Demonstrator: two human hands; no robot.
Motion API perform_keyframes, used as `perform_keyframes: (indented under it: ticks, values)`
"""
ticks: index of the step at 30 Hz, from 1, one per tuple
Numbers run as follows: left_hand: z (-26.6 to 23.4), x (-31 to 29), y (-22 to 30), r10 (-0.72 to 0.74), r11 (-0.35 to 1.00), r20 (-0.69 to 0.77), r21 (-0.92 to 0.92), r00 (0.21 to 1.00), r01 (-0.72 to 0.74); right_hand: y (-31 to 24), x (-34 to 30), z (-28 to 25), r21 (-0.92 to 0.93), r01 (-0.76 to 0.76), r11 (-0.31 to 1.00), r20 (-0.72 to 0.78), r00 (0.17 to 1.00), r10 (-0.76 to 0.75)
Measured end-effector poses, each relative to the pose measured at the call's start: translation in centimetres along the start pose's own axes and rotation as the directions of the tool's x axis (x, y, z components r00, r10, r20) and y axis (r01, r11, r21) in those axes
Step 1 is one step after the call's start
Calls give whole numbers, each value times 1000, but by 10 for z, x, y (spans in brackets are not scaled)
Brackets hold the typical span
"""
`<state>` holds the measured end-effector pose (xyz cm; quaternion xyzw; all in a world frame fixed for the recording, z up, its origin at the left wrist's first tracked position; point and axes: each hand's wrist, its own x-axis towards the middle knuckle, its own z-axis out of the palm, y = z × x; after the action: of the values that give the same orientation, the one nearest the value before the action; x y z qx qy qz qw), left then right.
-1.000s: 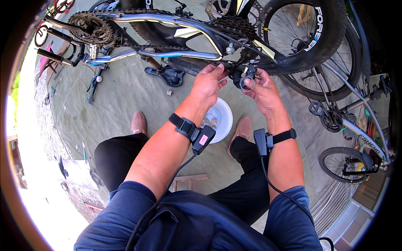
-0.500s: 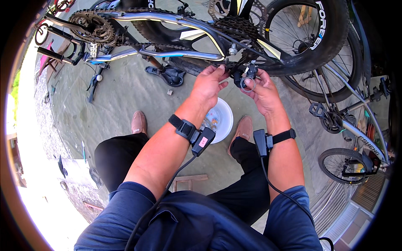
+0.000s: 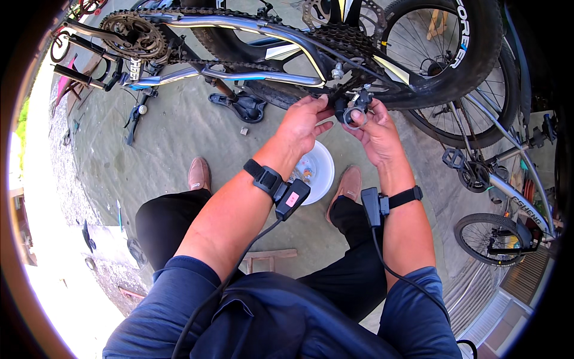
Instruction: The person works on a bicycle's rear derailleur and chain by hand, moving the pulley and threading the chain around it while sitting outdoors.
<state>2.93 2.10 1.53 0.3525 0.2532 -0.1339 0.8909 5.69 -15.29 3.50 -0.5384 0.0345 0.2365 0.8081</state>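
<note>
Since the earlier frame, both hands have been kept at the rear derailleur [image 3: 354, 106], little shifted. Open concrete floor [image 3: 179, 137] is seen leftward; the rear wheel [image 3: 478, 54] crowds the right. The left hand [image 3: 305, 122] is pinched on the derailleur; the right hand [image 3: 376, 134] is closed around it, above a white bowl [image 3: 320, 170].
</note>
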Motion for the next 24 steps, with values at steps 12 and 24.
perform_keyframes:
  ticks: [12, 24]
  values:
    - [-8, 5, 6, -39, 977, 129, -203, 991, 65, 5, 7, -3, 43, 3, 999, 75, 997, -6]
    - [-8, 8, 6, -33, 970, 56, -240, 998, 45, 6, 13, -6, 27, -14, 1000, 116, 993, 10]
